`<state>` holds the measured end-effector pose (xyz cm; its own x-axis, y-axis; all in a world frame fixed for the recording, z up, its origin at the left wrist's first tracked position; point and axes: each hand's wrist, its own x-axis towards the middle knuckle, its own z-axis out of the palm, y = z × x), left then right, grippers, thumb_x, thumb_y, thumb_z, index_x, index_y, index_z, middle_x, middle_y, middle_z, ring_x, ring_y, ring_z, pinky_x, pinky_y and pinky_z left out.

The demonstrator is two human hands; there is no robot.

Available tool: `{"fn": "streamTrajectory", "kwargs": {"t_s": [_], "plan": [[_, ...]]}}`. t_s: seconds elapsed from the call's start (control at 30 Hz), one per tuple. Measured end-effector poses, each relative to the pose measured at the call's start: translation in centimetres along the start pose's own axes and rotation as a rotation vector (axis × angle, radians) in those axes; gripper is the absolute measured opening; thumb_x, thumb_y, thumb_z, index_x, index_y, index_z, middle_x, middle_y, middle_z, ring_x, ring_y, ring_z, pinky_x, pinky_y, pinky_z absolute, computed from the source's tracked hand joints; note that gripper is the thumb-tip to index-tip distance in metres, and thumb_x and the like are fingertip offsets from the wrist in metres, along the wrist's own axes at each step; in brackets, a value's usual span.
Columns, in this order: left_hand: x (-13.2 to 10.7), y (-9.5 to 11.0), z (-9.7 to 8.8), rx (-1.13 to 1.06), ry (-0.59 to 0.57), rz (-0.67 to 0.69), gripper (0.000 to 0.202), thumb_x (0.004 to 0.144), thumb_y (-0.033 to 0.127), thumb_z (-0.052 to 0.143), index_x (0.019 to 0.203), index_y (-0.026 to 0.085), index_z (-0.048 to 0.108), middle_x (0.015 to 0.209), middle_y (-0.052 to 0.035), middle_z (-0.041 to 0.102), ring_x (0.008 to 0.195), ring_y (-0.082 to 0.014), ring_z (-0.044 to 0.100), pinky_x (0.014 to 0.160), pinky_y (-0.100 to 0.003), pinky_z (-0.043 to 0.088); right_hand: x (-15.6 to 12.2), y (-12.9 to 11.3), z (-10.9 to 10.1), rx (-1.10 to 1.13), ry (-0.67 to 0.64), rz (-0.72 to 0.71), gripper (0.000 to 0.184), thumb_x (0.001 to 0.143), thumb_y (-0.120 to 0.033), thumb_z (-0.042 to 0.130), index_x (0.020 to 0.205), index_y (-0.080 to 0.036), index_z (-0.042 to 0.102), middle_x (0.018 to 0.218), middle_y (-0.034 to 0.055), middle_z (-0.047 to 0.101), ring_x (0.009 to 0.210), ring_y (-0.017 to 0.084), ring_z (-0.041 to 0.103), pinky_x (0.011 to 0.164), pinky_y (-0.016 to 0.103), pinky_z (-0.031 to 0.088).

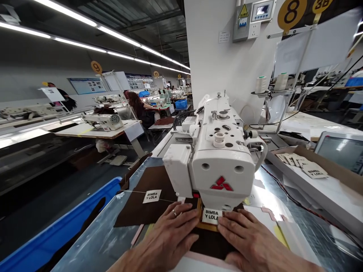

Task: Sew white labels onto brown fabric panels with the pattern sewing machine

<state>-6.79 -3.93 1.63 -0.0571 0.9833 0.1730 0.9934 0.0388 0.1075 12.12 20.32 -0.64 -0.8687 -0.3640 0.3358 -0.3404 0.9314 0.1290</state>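
My left hand [170,234] lies flat, fingers spread, on dark brown fabric [211,243] just left of a white "BIMBA Y LOLA" label [211,215]. My right hand [249,238] lies flat to the right of the label, fingertips touching its edge. The label sits in a tan frame under the head of a white sewing machine [218,158]. A second brown piece [141,204] with another white label [151,196] lies to the left, tied by a thread.
A cardboard tray [334,189] with several loose labels stands at the right, a screen [340,151] behind it. A blue bin [56,234] runs along the left edge. Thread cones [261,85] stand behind the machine. A person [138,107] sits at a far workstation.
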Motion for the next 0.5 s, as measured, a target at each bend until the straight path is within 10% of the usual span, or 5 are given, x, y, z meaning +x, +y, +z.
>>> {"fn": "streamTrajectory", "kwargs": {"t_s": [0.5], "plan": [[4.7,1.0,0.9,-0.041,-0.034,0.139,0.050,0.092,0.025,0.080,0.138,0.021,0.061,0.137,-0.0009,0.070,0.127,-0.0285,0.063,0.118,-0.044,0.045,-0.6,0.1,2.7,-0.019,0.268,0.046,0.047,0.109,-0.059,0.047,0.129,-0.021,0.068,0.130,-0.0044,0.075,0.111,0.021,0.071,0.090,0.037,0.056]]}}
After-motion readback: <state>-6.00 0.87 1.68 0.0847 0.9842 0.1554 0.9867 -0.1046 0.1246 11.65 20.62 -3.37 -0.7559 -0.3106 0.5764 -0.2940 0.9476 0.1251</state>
